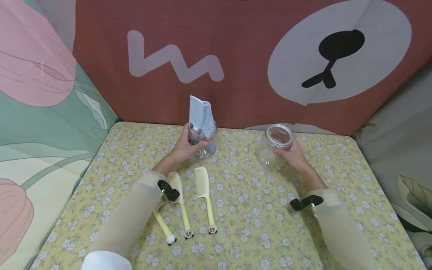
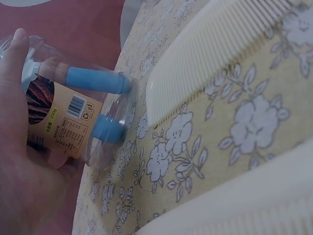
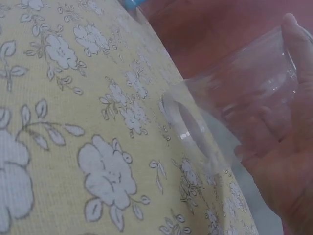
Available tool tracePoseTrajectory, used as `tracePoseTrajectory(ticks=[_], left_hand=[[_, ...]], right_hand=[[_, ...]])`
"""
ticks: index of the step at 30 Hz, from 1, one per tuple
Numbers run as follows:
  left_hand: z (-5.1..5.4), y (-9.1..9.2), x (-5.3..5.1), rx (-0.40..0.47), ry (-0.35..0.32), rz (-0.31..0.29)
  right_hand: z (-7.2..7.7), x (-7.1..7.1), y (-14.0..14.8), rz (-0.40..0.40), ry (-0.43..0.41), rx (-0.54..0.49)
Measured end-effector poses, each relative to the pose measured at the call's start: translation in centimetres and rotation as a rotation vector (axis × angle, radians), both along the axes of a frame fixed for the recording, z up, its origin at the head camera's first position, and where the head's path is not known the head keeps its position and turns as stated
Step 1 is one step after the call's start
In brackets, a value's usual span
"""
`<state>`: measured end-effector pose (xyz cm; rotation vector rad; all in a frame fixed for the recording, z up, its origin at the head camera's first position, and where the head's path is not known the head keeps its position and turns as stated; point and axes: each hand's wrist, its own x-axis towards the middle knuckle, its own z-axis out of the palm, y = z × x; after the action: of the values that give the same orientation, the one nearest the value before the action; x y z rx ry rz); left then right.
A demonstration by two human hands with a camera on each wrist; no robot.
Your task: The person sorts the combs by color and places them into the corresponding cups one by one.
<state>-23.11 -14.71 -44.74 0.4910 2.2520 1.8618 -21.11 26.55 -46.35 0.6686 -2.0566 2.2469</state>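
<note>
Seemingly a steadying step: left hand [image 1: 183, 147] grips a jar [image 1: 204, 152] of blue combs [image 1: 196, 112], right hand [image 1: 294, 154] an empty jar [image 1: 265, 154], near the table's [image 1: 249, 228] far edge; taking yellow combs [image 1: 202, 183], nearer the left edge, would need one freed.

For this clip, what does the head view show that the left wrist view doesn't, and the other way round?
Only the head view: the right hand holding an empty jar, the upper ends of the blue combs, and the handles of the yellow combs.

Only the left wrist view, legibly: a printed label with a barcode.

Both: the left hand around the other jar, blue handles inside it, parts of the yellow combs, and the flowered cloth.
</note>
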Motion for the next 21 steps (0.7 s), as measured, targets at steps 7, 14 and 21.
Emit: tracePoseTrajectory(ticks=[7, 14, 21], left_hand=[[0.1, -0.2, -0.1, -0.048, -0.005, 0.015], [0.8, -1.7, 0.3, -0.156, -0.003, 0.027], [2.3, -6.1, 2.6, -0.321, 0.03, -0.004]], right_hand=[[-0.3, -0.2, -0.1, -0.016, -0.022, 0.014], [-0.5, -0.1, -0.1, -0.01, -0.025, 0.026], [-0.5, -0.1, 0.0, -0.01, -0.026, 0.027]])
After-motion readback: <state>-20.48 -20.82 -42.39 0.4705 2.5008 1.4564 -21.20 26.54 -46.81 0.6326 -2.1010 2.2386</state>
